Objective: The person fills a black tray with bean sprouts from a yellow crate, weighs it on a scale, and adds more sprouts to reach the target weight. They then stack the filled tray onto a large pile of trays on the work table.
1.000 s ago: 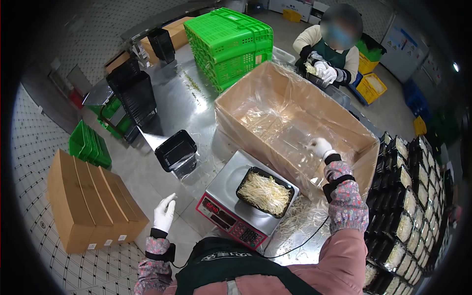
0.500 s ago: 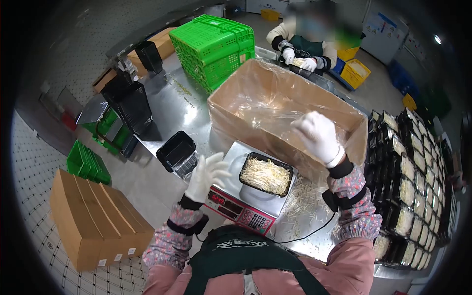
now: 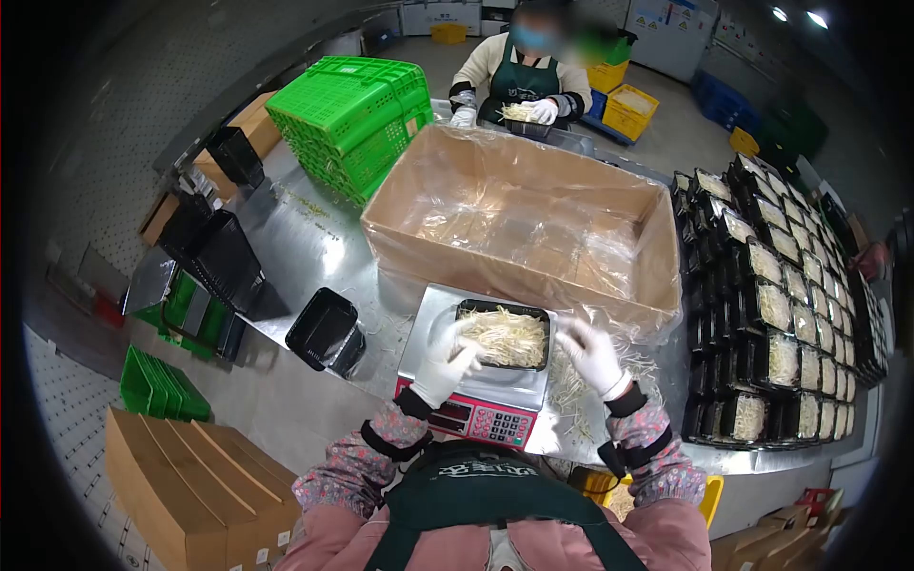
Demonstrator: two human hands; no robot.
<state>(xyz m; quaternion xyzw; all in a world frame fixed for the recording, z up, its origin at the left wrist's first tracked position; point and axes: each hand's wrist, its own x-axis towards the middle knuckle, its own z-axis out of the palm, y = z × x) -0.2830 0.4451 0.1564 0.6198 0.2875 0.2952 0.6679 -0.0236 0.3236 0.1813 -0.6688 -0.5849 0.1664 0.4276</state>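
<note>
A black tray of bean sprouts rests on the metal pan of a red and silver scale. My left hand, in a white glove, is at the tray's left edge with its fingers partly curled; whether it grips the rim is not clear. At the tray's right edge is my right hand, also gloved, fingers bent towards the rim with gaps between them. Behind the scale stands a lined cardboard box. An empty black tray sits left of the scale, and loose sprouts lie at its right.
Filled trays are stacked high on the right. Green crates stand at the back left, near stacked black trays. Across the table a co-worker handles a tray of sprouts. Folded cartons stand at the lower left.
My left hand has moved right to the tray on the scale. My right hand has come down from over the box to the tray's right side. The view has shifted.
</note>
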